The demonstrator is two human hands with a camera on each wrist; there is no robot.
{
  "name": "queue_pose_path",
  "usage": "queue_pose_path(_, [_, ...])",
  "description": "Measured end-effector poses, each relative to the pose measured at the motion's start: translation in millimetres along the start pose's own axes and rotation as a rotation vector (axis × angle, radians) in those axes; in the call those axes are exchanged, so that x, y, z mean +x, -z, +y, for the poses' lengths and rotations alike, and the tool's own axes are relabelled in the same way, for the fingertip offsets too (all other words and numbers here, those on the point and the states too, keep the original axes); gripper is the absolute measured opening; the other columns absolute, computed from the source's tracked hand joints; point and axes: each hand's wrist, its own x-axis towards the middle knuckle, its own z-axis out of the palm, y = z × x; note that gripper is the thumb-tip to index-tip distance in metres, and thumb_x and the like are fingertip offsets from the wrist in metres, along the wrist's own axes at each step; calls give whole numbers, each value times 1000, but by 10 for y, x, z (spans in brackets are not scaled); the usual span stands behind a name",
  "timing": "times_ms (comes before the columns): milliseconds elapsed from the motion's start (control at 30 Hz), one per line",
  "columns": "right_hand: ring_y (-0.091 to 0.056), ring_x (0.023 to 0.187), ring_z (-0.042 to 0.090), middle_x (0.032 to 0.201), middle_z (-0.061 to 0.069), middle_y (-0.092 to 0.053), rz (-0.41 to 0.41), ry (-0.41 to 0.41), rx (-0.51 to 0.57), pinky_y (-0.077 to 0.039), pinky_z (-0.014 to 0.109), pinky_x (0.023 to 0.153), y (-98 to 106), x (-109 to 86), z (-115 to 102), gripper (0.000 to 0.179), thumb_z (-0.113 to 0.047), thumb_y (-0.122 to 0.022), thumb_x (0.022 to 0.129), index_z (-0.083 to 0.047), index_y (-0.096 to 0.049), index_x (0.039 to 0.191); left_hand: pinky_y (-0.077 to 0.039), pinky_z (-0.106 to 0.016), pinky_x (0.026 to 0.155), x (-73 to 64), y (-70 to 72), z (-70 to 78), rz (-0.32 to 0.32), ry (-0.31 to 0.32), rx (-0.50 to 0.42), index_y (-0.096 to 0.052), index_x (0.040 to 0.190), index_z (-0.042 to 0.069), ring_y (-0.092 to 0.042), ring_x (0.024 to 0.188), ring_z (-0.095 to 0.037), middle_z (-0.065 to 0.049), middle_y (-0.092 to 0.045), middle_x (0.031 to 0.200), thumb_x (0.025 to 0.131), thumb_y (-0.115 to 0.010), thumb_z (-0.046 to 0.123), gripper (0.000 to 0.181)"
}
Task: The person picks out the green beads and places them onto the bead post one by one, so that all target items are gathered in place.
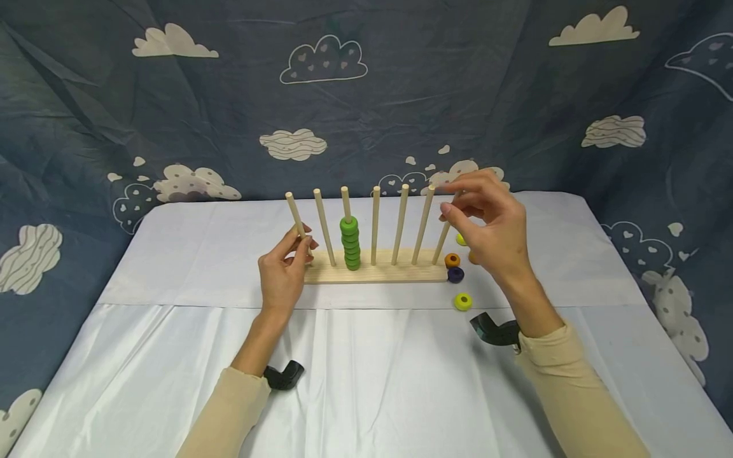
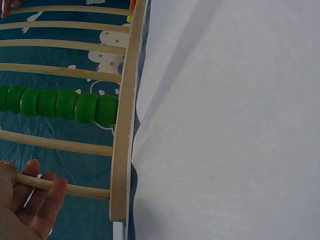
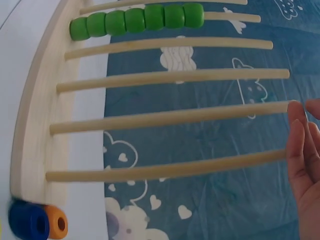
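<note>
A wooden rack (image 1: pixel 375 274) with several upright pegs stands on the table. Green beads (image 1: pixel 351 245) are stacked on its third peg from the left. My left hand (image 1: pixel 282 273) grips the leftmost peg (image 2: pixel 82 190), thumb in front and fingers behind. At the other end, my right hand (image 1: pixel 489 219) is raised by the top of the rightmost peg (image 3: pixel 165 171), its thumb and fingers spread apart. The hand partly hides that peg's tip. No bead is visible in either hand.
Beside the rack's right end lie a dark blue bead (image 1: pixel 455 275) and an orange bead (image 1: pixel 452 260). A yellow bead (image 1: pixel 462 301) sits nearer the front; other loose beads are partly behind the right hand. A patterned dark cloth (image 1: pixel 401 95) hangs behind the white tabletop (image 1: pixel 389 375).
</note>
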Motion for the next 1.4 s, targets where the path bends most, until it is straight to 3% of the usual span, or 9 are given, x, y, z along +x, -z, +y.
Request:
queue_pose_path(167, [-73, 81, 5, 113, -8, -60, 15, 0, 3, -62, 14, 80, 57, -17, 31, 30, 14, -74, 86, 5, -73, 114, -68, -31, 69, 2, 0, 4, 2, 2, 2, -74, 113, 1, -75, 82, -36, -19, -77, 89, 102, -66, 8, 15])
queue_pose_path(533, [-69, 84, 3, 116, -13, -59, 63, -21, -55, -60, 10, 82, 159, -37, 87, 31, 14, -75, 85, 6, -71, 115, -67, -30, 67, 9, -9, -4, 4, 15, -18, -73, 116, -3, -76, 87, -27, -22, -78, 95, 102, -67, 7, 18])
queue_pose_path(733, [-71, 84, 2, 113, -13, -59, 79, -47, -72, -60, 10, 80, 276, -59, 192, 32, 13, -74, 86, 7, -71, 117, -67, -28, 66, 9, -10, -8, 1, 2, -23, -73, 115, -2, -75, 86, -35, -22, -77, 91, 102, -67, 8, 17])
queue_pose_path(900, [-71, 84, 3, 111, -13, -59, 73, -99, -101, -60, 10, 80, 380, -87, 280, 32, 10, -74, 88, 5, -71, 120, -66, -23, 66, 12, -5, 1, 3, 10, -11, -73, 114, -2, -76, 87, -34, -23, -77, 92, 101, -67, 6, 17])
queue_pose_path(1200, [-67, 91, 1, 110, -18, -60, 73, -200, -200, -56, 7, 79, 588, -146, 508, 35, 8, -76, 88, 2, -72, 122, -67, -24, 67, 0, -20, 5, 8, 25, -7, -73, 115, -1, -76, 87, -28, -22, -78, 95, 101, -67, 6, 17])
queue_pose_path(1400, [-66, 97, 1, 108, -15, -60, 66, -257, -235, -54, 7, 79, 668, -185, 656, 32, 4, -76, 90, 0, -72, 122, -67, -27, 67, 16, -6, 3, 10, 12, -7, -74, 114, -2, -76, 87, -34, -24, -77, 94, 101, -67, 6, 16])
